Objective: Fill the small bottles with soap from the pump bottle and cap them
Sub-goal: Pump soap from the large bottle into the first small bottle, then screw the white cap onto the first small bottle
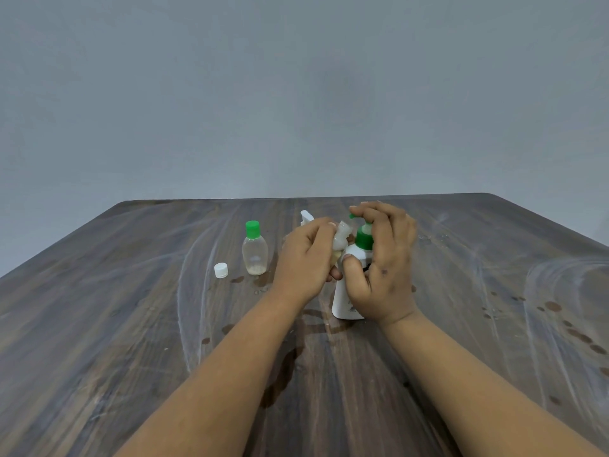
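Clear small bottle [340, 240] pinched in left fingers [324, 225]; right fingers [372, 212] press pump bottle [346, 291].

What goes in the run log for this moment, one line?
left hand: holds open small bottle at pump spout | right hand: on pump bottle | capped bottle, loose white cap: on table

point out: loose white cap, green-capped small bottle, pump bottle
loose white cap [220, 270], head view, its side wall
green-capped small bottle [254, 257], head view, clear body
pump bottle [341, 300], head view, lower white body
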The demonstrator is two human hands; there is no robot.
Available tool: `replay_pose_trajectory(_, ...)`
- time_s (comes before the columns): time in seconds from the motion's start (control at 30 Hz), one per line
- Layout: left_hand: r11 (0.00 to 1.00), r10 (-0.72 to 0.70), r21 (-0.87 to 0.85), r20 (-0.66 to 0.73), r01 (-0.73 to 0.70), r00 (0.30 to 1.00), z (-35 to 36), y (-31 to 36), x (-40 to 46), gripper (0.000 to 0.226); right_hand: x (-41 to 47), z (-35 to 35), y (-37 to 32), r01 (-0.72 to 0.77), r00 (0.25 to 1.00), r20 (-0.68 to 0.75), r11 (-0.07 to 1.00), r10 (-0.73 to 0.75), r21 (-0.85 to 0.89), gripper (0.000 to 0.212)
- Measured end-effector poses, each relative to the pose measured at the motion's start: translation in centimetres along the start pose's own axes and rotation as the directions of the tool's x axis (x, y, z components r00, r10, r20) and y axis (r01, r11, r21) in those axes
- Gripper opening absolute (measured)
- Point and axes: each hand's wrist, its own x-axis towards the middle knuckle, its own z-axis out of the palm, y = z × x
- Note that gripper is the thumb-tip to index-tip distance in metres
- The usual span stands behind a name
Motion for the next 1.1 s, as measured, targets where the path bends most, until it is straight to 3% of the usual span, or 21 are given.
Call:
replay_pose_trajectory(0.3, 0.987, 0.078, -0.130, -0.091, -0.089, 0.993, 0.8, -1.1, -0.6, 0.038, -0.6, 0.3, 0.5, 0.044, 0.998, 0.041, 0.994, -0.040, -0.102, 0.067)
replay_pose_trajectory(0.67, 0.937, 0.034, -0.340, -0.130, -0.077, 0.991, 1.2, -0.9, -1.0, 0.041, -0.9, 0.5, 0.8, 0.082, 0.995, 0.064, 0.984, -0.073, -0.160, 0.075)
replay_pose_trajectory(0.9, 0.937, 0.062, -0.343, -0.039, -0.071, 0.997, 0.4, -1.5, -0.7, 0.026, -1.1, 0.7, 1.0, 0.079, 0.994, 0.081, 0.985, -0.067, -0.156, 0.079)
replay_pose_trajectory(1.03, 0.962, 0.099, -0.253, -0.009, -0.098, 0.995, -0.1, -0.8, -0.9, 0.009, -1.1, 0.7, 1.0, 0.077, 0.994, 0.092, 0.983, -0.062, -0.166, 0.081)
replay_pose_trajectory(1.1, 0.976, 0.093, -0.201, 0.008, -0.089, 0.996, -0.7, -0.5, -1.0, 0.016, -1.1, 0.4, 0.6, 0.099, 0.993, 0.084, 0.980, -0.085, -0.172, 0.078)
